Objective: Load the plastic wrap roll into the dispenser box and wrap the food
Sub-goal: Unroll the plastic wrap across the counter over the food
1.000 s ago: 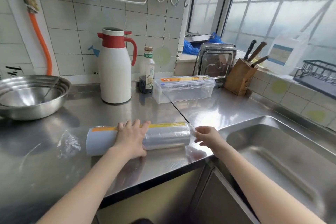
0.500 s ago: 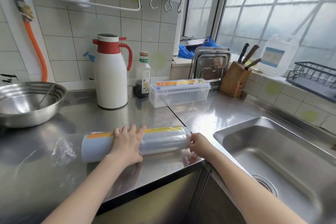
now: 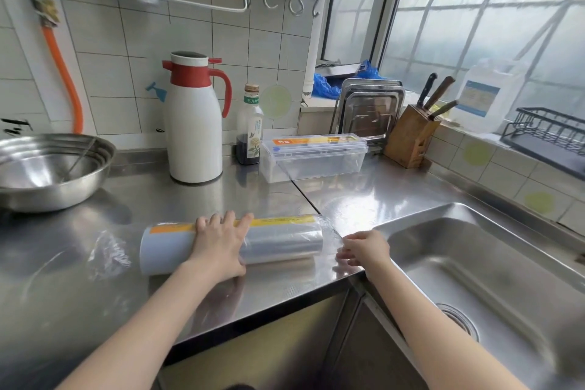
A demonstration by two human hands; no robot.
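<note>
While the steel counter (image 3: pixel 190 199) fills the lower left and middle of the frame, the sink (image 3: pixel 474 263) takes the lower right. At the left edge sits a stack of metal bowls (image 3: pixel 47 171). Behind the centre stands a white jug with a red collar (image 3: pixel 193 119), upright, and just right of it a dark bottle (image 3: pixel 251 127). Touching or nearly touching that bottle, further right, the clear dispenser box (image 3: pixel 316 157) lies closed near the back wall, well apart from my hands. A wooden knife block (image 3: pixel 411 136) stands at its right.

Near the front edge, in the middle of the frame, the plastic wrap roll (image 3: pixel 278 241) lies on its side in its clear wrapper. My left hand (image 3: pixel 220 247) presses flat over its middle, fingers spread across the top, not curled round it. My right hand (image 3: pixel 364 248) is at the roll's right end, fingertips pinching the loose film (image 3: pixel 332 231) there. A crumpled scrap of clear plastic (image 3: pixel 109 252) lies left of the roll.
</note>
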